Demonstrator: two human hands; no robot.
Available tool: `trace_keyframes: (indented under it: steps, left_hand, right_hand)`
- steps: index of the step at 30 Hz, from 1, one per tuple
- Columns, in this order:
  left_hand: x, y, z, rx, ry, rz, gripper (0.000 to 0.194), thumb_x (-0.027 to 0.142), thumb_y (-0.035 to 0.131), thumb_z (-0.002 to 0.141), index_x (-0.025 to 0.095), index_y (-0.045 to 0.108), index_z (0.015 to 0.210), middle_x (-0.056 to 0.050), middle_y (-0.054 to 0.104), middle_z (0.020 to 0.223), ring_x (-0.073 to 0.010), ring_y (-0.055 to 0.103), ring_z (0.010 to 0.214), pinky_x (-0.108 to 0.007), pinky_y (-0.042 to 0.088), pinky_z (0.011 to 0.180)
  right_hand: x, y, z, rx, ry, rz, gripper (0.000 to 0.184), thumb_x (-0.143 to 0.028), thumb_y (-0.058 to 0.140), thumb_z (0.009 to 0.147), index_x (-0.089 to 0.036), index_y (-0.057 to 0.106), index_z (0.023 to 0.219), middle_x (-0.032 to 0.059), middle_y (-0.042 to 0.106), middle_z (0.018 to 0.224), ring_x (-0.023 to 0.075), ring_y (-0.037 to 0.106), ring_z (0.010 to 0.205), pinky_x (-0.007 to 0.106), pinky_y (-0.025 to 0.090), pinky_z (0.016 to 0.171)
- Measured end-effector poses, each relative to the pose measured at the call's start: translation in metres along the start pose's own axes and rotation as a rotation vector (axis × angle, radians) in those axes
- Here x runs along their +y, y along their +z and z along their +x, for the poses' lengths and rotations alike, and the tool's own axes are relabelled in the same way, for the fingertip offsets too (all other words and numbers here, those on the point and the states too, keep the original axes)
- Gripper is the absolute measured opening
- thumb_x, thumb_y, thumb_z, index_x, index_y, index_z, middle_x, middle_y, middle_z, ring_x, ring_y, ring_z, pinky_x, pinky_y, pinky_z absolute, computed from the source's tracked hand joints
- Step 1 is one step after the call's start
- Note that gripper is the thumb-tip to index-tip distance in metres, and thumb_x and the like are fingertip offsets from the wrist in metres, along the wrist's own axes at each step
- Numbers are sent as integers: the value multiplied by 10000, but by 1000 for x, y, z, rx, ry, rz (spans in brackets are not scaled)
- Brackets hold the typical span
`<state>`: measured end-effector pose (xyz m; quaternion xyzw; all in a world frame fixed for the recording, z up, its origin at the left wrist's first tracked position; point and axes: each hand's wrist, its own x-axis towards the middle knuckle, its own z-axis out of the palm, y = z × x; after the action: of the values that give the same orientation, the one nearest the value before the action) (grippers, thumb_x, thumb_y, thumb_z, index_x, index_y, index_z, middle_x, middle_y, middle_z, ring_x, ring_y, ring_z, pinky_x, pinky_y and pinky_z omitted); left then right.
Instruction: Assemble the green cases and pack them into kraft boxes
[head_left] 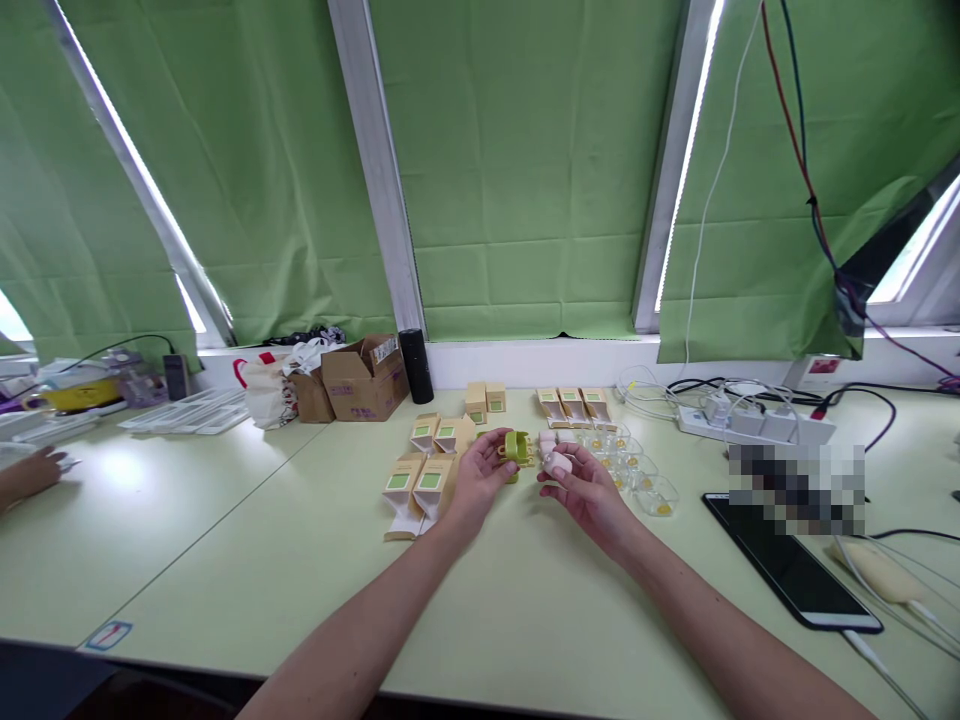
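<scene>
My left hand (pixel 480 475) is closed around a green plastic holder (pixel 517 446) with small prongs on its right side. Facing it, a short gap away, my right hand (pixel 589 490) pinches a small pale pink rounded piece (pixel 557 462). Similar pale pink pieces (pixel 547 438) lie just beyond my fingers. To the right of them sit several clear plastic cups (pixel 656 495) with yellow bits inside. Left of my left hand stand several small cream boxes (pixel 431 482) with green labels and opened flaps.
More small boxes (pixel 574 408) stand farther back. A cardboard carton (pixel 367 380) and a black cylinder (pixel 416 366) are by the wall. On the right are a power strip (pixel 750 425), cables and a black tablet (pixel 791 560). Another person's hand (pixel 37 475) is at far left.
</scene>
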<state>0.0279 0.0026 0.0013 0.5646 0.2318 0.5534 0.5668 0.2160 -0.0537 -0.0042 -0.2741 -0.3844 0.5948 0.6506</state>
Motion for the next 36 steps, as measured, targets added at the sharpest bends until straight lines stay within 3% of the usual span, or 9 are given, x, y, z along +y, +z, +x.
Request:
trace_keyframes:
  steps: [12, 22, 29, 36]
  left_hand:
    - [-1, 1, 0, -13, 13, 63, 531, 201, 856, 760, 195, 651, 1250, -130, 674, 1302, -245, 654, 1163, -345, 568, 930]
    - [1, 3, -1, 9, 28, 156, 501, 171, 819, 750, 190, 663, 1226, -121, 689, 1282, -248, 669, 1149, -337, 564, 923]
    - [2, 5, -4, -39, 75, 279, 467, 172, 775, 788, 191, 661, 1240, -119, 688, 1277, -241, 673, 1106, -375, 554, 964]
    - [8, 10, -11, -100, 108, 399, 446, 118, 726, 826, 216, 676, 1258, -115, 697, 1274, -253, 674, 1143, -384, 557, 973]
  right_hand:
    - [3, -4, 4, 42, 0, -167, 530, -369, 983, 574, -207, 709, 998, -18, 655, 771, 128, 564, 635, 299, 463, 648]
    - [-1, -5, 8, 76, 5, -139, 566, -306, 988, 493, -193, 783, 1008, 50, 733, 883, 196, 642, 753, 331, 507, 670]
    - [-9, -3, 6, 75, -70, -156, 554, -438, 966, 623, -205, 788, 1093, 64, 735, 959, 145, 543, 677, 307, 468, 618]
    - [-8, 0, 5, 89, -81, -334, 583, -648, 899, 662, -186, 778, 995, -16, 586, 661, 128, 466, 570, 292, 415, 562]
